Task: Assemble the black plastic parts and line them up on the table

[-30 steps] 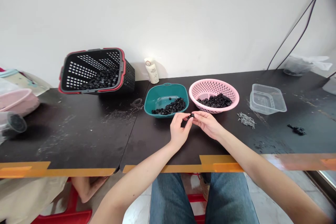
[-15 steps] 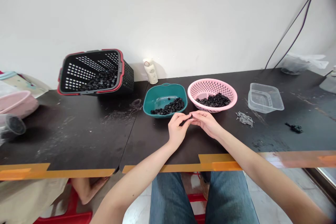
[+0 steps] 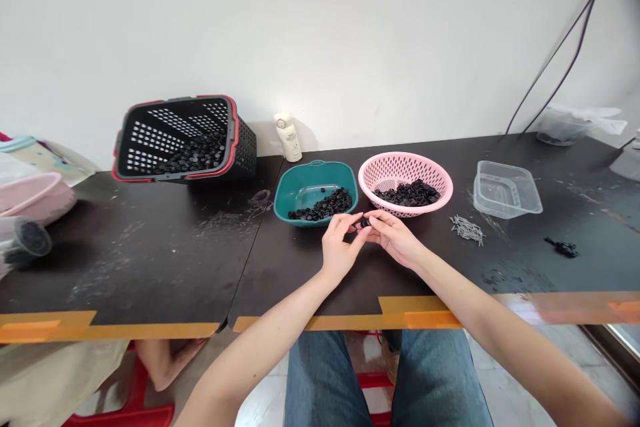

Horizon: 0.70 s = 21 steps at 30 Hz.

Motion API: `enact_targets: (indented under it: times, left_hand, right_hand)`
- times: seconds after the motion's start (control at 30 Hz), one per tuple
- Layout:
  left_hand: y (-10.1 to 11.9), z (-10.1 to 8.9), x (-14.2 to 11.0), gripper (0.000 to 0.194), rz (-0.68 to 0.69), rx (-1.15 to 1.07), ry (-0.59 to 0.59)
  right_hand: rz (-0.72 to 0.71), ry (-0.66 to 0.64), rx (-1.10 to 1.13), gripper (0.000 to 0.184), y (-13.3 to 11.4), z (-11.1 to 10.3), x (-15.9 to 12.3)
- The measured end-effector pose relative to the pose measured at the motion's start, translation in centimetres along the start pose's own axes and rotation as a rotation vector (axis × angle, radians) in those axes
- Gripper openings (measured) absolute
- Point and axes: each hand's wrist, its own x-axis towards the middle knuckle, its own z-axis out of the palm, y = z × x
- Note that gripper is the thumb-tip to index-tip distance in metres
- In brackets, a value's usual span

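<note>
My left hand (image 3: 342,240) and my right hand (image 3: 393,236) meet above the dark table, fingertips pinched together. Between them is a small round black part (image 3: 365,222), held from both sides; its finer shape is too small to tell. Just behind my left hand stands a teal basin (image 3: 295,181) with small round black parts (image 3: 330,205) heaped along its near right side. Behind my right hand is a pink perforated basket (image 3: 369,177) with a pile of small black pieces (image 3: 413,193).
A black crate (image 3: 246,150) with red edges, tilted, holds more black parts. Right of the pink basket lie thin grey pins (image 3: 467,229), a clear plastic box (image 3: 507,197) and a small black heap (image 3: 563,247). A white bottle (image 3: 289,139) stands by the wall. Another person's leg (image 3: 163,360) shows lower left.
My fingertips have shifted slightly apart, and the black part between them now shows more. Both hands remain at the same place over the table.
</note>
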Motion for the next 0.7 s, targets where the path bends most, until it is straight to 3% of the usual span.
enact_targets:
  times: [0.13,0.43,0.7]
  left_hand:
    - [-0.19,0.05,-0.09,0.025,0.017,-0.015,-0.031]
    - [-0.27,-0.15,-0.38,0.021,0.07,0.024,0.049]
    - [-0.25,-0.2,-0.42,0.02,0.108,0.066,0.088]
  right_hand:
    - [-0.048,0.024,-0.048,0.019,0.09,0.0,-0.06]
    - [-0.221,0.09,-0.294,0.017,-0.09,0.24,-0.42]
    - [-0.19,0.038,-0.288,0.019,-0.19,-0.01,-0.51]
